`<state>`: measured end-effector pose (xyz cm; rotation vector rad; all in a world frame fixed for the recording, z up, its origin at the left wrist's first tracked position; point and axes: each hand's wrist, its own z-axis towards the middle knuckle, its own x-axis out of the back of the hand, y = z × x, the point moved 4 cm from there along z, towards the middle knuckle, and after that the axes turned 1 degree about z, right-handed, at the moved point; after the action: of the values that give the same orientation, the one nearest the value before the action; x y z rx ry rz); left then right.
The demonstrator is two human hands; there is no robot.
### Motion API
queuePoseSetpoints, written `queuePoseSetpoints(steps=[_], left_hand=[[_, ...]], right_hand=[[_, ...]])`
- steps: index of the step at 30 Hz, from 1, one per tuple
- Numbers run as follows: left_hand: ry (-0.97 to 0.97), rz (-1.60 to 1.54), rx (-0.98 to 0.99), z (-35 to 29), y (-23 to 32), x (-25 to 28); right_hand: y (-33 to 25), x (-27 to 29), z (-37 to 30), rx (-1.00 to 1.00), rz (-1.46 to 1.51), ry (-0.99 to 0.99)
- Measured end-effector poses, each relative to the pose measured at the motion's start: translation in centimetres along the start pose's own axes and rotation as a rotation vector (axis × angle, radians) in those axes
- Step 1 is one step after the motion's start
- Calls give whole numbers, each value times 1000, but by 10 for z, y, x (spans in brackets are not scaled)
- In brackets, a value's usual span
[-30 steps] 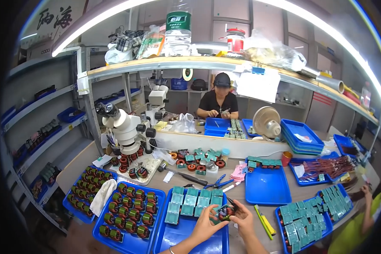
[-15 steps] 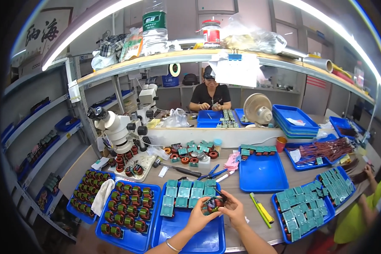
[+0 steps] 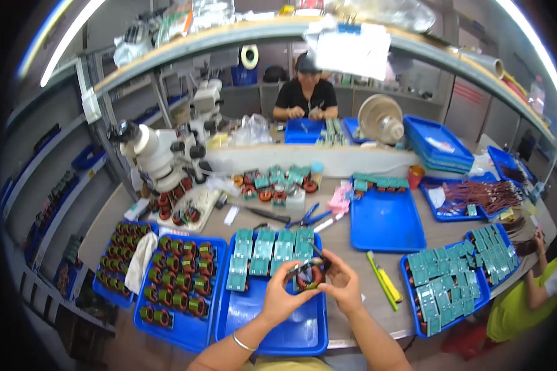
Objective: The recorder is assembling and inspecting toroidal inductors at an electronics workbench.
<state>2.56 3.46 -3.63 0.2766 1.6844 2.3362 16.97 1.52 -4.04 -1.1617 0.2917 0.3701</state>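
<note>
Over the front blue tray (image 3: 272, 337), my left hand (image 3: 281, 297) and my right hand (image 3: 342, 285) hold a wire-wound toroidal coil (image 3: 309, 278) between them. The fingers of both are closed around its sides, and the coil's ring face shows reddish windings. A thin dark piece sticks up by my right fingertips; its kind is not clear. Behind my hands, in the tray's far part, sit rows of coils with green circuit boards (image 3: 263, 252) facing up. A second tray (image 3: 220, 309) to the left carries several green-and-copper coils (image 3: 178, 266).
A white cloth (image 3: 140, 263) lies between the left trays. Pliers (image 3: 312, 216) and a yellow-green marker-like stick (image 3: 382, 281) rest on the table. A blue tray (image 3: 387, 229) stands right, with board-filled trays (image 3: 442, 290) beyond. A microscope (image 3: 155, 154) stands back left; people sit opposite and at right.
The whole view has tipped downward, so the bench appears higher. The coil has turned in my fingers and shows more of its ring face. Both hands still hold it.
</note>
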Motion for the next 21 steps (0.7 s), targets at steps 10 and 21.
queuePoseSetpoints(steps=[10,21], left_hand=[[37,-76,-125,-9,21,-1],[-98,-100,-219,-8,38,4]], right_hand=[[-17,-7,-9,113,-96,8],[-22,-8,-19,226,-191,-3]])
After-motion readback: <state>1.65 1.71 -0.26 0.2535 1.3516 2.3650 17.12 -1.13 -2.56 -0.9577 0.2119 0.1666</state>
